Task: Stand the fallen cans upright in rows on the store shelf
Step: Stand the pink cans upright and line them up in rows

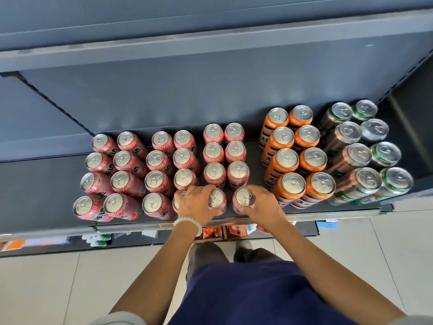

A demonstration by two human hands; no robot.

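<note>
While two front pink cans are gripped upright, one by the left hand point(195, 202) and one by the right hand point(262, 202), final alignment seems underway; release should follow once the cans are squared with the row beyond the fingers.

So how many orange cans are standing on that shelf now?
8 orange cans, upright in two columns of four, between the pink cans and the brown and green cans. None looks hidden.

24 pink cans point(214, 152), 8 orange point(312, 159), 8 green point(385, 154).

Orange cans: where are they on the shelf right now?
In the head view, the orange cans stand upright in two columns right of centre, between the pink cans and the brown-and-green cans.
</note>
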